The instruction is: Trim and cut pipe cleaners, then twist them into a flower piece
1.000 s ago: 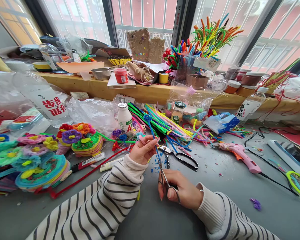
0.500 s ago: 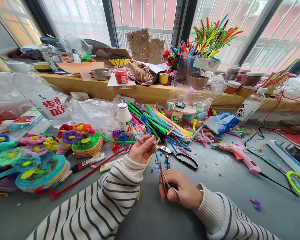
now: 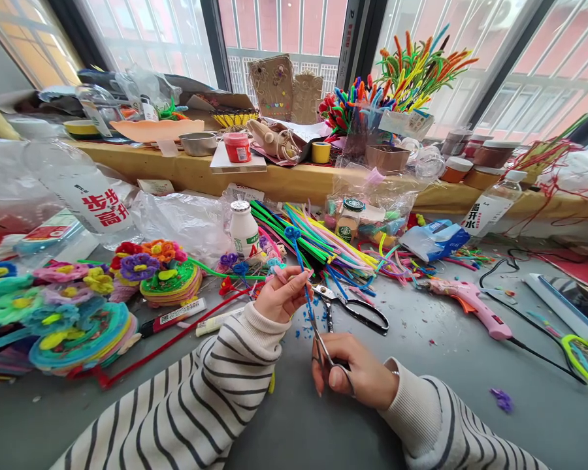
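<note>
Between thumb and fingers, my left hand [image 3: 281,294] pinches a blue pipe cleaner [image 3: 299,256], whose top end is curled into a small flower-like knot. My right hand [image 3: 355,372] is closed round the handles of a small pair of scissors [image 3: 322,346]. Its narrow blades point up and meet the lower part of the blue stem; whether they touch it cannot be made out. Blue fuzz bits [image 3: 304,331] lie on the table just behind the blades. A second, larger pair of scissors [image 3: 355,310] with black handles rests on the table beyond my right hand.
Pipe-cleaner flowers [image 3: 53,320] on coiled discs crowd the left side. Loose pipe cleaners [image 3: 313,238] and a white bottle [image 3: 244,228] stand behind my hands. A pink glue gun [image 3: 470,303] with its cable lies right. Beyond runs a cluttered ledge [image 3: 294,183].
My left hand has shifted slightly right with the blue pipe cleaner, whose top end sits a little further right. My right hand and the scissors have hardly moved.
</note>
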Available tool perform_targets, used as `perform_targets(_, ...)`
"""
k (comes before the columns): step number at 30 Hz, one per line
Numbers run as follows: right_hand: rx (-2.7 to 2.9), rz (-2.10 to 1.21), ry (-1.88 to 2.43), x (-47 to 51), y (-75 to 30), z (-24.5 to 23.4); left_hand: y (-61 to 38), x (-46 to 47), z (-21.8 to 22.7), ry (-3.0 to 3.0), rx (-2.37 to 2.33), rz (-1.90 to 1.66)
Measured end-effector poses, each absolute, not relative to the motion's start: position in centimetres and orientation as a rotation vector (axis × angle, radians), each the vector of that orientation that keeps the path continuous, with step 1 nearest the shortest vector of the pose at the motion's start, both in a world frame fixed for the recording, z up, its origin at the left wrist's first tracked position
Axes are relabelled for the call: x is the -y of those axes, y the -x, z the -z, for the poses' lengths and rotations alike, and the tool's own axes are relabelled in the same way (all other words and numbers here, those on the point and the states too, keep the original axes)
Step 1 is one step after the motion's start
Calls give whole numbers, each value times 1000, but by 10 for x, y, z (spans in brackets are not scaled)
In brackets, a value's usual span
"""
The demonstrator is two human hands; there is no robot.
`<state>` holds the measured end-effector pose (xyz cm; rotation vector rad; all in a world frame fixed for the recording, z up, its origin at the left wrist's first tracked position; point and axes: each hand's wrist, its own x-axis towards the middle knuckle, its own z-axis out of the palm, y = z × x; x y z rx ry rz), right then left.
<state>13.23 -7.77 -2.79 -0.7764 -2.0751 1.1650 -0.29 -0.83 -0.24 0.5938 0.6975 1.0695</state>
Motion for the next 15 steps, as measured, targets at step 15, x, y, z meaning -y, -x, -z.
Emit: perform_targets(15,1973,-1230,835,77,-131,27,2,8,1,-598,-657,-1115)
